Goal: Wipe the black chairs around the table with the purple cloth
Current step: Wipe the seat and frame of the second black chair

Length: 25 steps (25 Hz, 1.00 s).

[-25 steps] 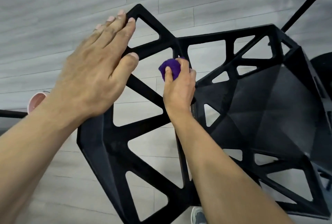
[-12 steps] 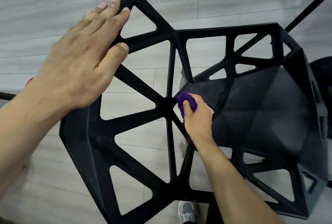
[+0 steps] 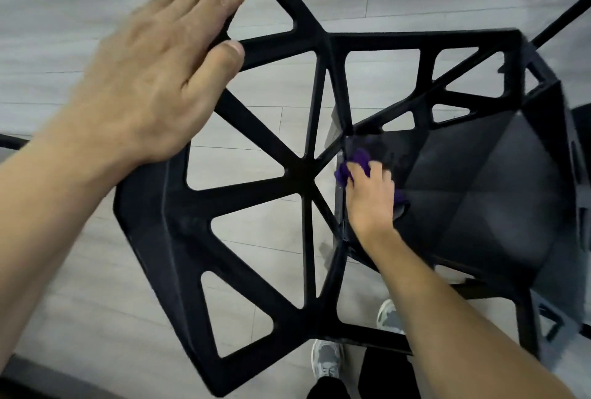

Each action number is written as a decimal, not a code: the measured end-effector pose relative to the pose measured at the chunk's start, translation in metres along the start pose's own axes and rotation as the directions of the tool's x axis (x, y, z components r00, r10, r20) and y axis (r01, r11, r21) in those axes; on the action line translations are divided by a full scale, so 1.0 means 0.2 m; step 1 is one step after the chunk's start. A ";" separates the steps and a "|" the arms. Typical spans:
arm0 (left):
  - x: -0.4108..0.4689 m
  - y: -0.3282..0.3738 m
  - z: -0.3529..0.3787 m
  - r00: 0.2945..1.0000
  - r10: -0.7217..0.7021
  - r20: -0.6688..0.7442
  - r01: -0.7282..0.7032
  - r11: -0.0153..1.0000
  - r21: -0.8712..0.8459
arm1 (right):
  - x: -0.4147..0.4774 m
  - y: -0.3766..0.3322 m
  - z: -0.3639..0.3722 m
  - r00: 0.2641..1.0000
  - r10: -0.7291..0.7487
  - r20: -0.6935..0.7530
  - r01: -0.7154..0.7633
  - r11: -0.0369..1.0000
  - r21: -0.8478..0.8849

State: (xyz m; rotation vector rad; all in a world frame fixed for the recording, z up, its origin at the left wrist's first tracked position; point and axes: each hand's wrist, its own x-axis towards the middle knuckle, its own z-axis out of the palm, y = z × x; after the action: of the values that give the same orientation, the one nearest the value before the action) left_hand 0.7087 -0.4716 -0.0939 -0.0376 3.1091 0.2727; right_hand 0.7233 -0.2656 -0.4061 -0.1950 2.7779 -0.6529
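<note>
Over grey floor [image 3: 80,30], the right hand [image 3: 371,197], clutching the cloth [image 3: 359,157], has dropped from backrest [image 3: 179,238] to seat [image 3: 479,190], the flat left hand [image 3: 153,72] steadying the chair [image 3: 300,171].

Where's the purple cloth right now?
Head view, right of centre: the purple cloth sits under the right hand on the black chair's seat, beside the backrest's base.

The black chair [image 3: 302,171] with an open triangular-lattice back has the bunched purple cloth [image 3: 359,157] on its seat.
</note>
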 end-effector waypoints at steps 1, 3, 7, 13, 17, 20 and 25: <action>0.00 0.00 0.00 1.000 0.001 0.003 -0.001 1.000 0.022 | -0.10 0.03 -0.01 0.999 -0.008 0.045 0.008 1.000 0.001; 0.00 0.00 -0.01 1.000 -0.001 0.009 0.001 0.999 0.044 | -0.21 0.06 -0.04 0.989 -0.017 0.146 0.016 1.000 0.004; 0.01 -0.01 -0.01 1.000 0.008 -0.012 -0.008 0.999 0.038 | 0.02 -0.06 -0.08 0.997 -0.072 -0.017 0.074 0.987 0.145; 0.01 -0.01 -0.01 0.995 0.025 -0.099 -0.028 0.999 -0.025 | -0.29 -0.02 0.04 0.988 -0.119 0.096 0.113 0.992 0.057; -0.07 0.02 -0.03 0.969 -0.141 -0.204 0.099 0.974 -0.205 | -0.29 -0.10 -0.17 0.983 0.176 0.044 -0.152 0.661 0.735; -0.27 0.04 -0.01 0.948 -0.284 -0.145 0.218 0.908 -0.357 | -0.35 -0.39 -0.31 0.986 0.142 0.092 -0.136 0.340 0.931; -0.40 0.08 0.03 0.936 -0.328 -0.130 0.220 0.830 -0.512 | -0.47 -0.62 -0.49 0.989 0.011 0.144 -0.144 0.181 0.973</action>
State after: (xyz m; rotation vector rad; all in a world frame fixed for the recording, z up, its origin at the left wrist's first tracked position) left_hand 0.7882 -0.4524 -0.0944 -0.5563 3.0759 1.1066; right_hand 0.7909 -0.3170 -0.2442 0.2076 1.6363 -2.1559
